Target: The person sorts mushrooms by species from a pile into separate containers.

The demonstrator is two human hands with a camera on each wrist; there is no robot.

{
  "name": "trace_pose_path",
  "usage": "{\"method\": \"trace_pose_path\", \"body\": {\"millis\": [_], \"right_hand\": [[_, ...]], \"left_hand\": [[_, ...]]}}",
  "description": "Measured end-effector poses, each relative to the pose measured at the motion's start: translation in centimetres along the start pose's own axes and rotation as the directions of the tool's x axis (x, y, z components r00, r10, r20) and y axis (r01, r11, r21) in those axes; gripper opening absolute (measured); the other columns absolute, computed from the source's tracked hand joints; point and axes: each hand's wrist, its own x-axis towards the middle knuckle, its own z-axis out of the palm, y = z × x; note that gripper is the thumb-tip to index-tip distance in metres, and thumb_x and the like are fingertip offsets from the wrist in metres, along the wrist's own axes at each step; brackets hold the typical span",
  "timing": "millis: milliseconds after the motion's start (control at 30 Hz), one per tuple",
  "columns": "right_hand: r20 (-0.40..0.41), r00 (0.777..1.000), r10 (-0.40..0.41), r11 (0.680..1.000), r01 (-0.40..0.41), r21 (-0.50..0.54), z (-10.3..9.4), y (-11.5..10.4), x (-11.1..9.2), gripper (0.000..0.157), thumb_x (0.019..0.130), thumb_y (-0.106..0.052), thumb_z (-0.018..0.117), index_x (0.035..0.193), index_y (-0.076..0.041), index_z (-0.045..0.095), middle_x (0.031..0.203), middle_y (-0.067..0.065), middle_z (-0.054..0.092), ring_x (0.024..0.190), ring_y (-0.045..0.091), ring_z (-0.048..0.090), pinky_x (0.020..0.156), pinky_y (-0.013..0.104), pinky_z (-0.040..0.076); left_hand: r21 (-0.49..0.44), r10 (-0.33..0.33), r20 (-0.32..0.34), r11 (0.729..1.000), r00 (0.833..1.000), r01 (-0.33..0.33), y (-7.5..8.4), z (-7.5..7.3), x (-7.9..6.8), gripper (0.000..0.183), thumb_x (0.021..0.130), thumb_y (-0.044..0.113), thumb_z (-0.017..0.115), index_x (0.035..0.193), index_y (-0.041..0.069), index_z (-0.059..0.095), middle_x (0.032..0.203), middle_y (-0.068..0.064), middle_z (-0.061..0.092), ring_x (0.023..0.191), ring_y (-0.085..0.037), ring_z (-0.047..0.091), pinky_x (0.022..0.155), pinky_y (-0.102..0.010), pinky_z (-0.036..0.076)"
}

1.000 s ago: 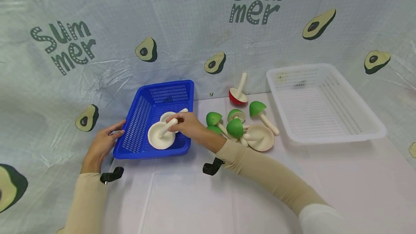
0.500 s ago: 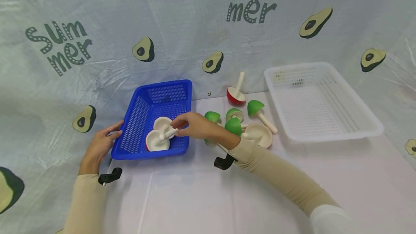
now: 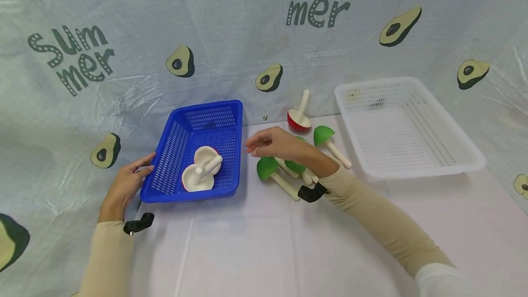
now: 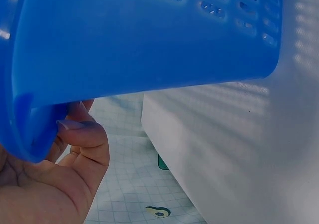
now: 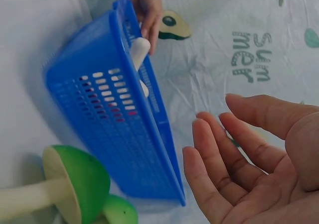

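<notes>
Two toy mushrooms lie in the blue basket (image 3: 165, 191), pale undersides up. The front mushroom (image 3: 190, 180) and the back mushroom (image 3: 205, 154) show red at their cap edges, and their white stems cross in view. My left hand (image 3: 125, 184) grips the basket's left rim, fingers hooked beneath it in the left wrist view. My right hand (image 3: 280, 143) is in the air to the right of the basket, above the loose mushrooms. Its fingers are loosely bent and hold nothing. The nearest green mushroom (image 3: 267, 167) lies under it, and another green mushroom (image 3: 323, 135) lies to its right.
A red mushroom (image 3: 299, 120) rests on its cap against the printed cloth backdrop (image 3: 231, 26). My right hand and forearm partly hide several more mushrooms. A white basket (image 3: 396, 173) stands at the right. The tabletop (image 3: 247, 251) stretches forward of both baskets.
My right hand let go of a mushroom stem inside the blue basket and moved right, out over the table. The released mushroom settled beside the other. My left hand stayed on the rim.
</notes>
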Motion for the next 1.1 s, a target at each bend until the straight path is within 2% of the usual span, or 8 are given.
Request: {"method": "trace_pose_path", "body": {"millis": [167,267,467,767,933,1033,1100], "right_hand": [[-0.008,0.999,0.032,0.999,-0.032,0.02,-1.5,0.6,-1.3,0.032,0.097,-0.009,0.066,0.129,-0.005,0.066,0.118,0.008,0.072,0.118,0.028,0.065,0.103,0.035,0.052],[-0.009,1.0,0.028,0.999,-0.028,0.021,-2.2,1.1,-2.1,0.034,0.097,-0.011,0.066,0.131,-0.002,0.064,0.118,0.009,0.072,0.117,0.03,0.065,0.103,0.036,0.053],[-0.035,0.999,0.014,0.999,-0.013,0.045,-3.3,1.4,-3.8,0.033,0.097,-0.008,0.064,0.13,-0.002,0.064,0.123,0.017,0.069,0.12,0.038,0.063,0.1,0.036,0.054],[-0.128,0.99,0.054,0.998,-0.048,0.045,-4.8,1.5,-7.7,0.039,0.096,-0.016,0.069,0.134,-0.008,0.064,0.124,0.017,0.067,0.113,0.025,0.065,0.099,0.038,0.054],[-0.176,0.981,0.084,0.995,-0.074,0.064,-5.2,1.7,-9.3,0.041,0.097,-0.018,0.068,0.135,-0.003,0.061,0.13,0.021,0.065,0.113,0.036,0.063,0.098,0.049,0.054],[-0.192,0.976,0.1,0.992,-0.084,0.091,-5.2,2.0,-10.0,0.041,0.1,-0.016,0.066,0.137,0.0,0.059,0.131,0.025,0.063,0.115,0.04,0.063,0.098,0.049,0.054],[-0.198,0.974,0.111,0.991,-0.095,0.089,-5.2,2.3,-10.6,0.042,0.101,-0.016,0.064,0.139,0.001,0.058,0.13,0.027,0.063,0.116,0.04,0.064,0.098,0.045,0.055]], "left_hand": [[0.021,-0.006,0.009,1.0,1.0,0.006,0.0,-0.1,0.0,0.054,0.109,0.031,0.047,0.159,0.018,0.033,0.155,-0.017,0.036,0.115,-0.01,0.052,0.093,-0.024,0.051],[0.024,-0.008,0.014,1.0,1.0,0.007,0.1,0.0,-0.1,0.055,0.109,0.031,0.048,0.159,0.019,0.032,0.155,-0.017,0.035,0.116,-0.01,0.051,0.089,-0.02,0.051],[0.001,0.013,0.009,1.0,1.0,-0.013,0.0,0.0,-0.2,0.055,0.108,0.03,0.048,0.159,0.016,0.033,0.152,-0.017,0.036,0.107,-0.005,0.053,0.08,-0.013,0.051],[0.016,0.003,0.01,1.0,1.0,-0.004,-0.3,0.0,0.0,0.055,0.108,0.03,0.048,0.159,0.017,0.033,0.152,-0.017,0.037,0.114,-0.011,0.052,0.081,-0.013,0.05],[0.01,0.007,0.012,1.0,1.0,-0.007,-0.3,-0.1,0.0,0.055,0.109,0.03,0.048,0.159,0.017,0.032,0.152,-0.017,0.036,0.114,-0.01,0.051,0.082,-0.014,0.049],[0.004,0.006,0.016,1.0,1.0,-0.006,-0.2,-0.1,0.0,0.055,0.109,0.03,0.048,0.159,0.017,0.032,0.152,-0.017,0.035,0.114,-0.009,0.051,0.082,-0.013,0.05],[0.003,0.005,0.017,1.0,1.0,-0.005,-0.2,-0.1,-0.1,0.055,0.109,0.03,0.048,0.159,0.017,0.032,0.153,-0.018,0.035,0.113,-0.008,0.052,0.082,-0.013,0.05]]}}
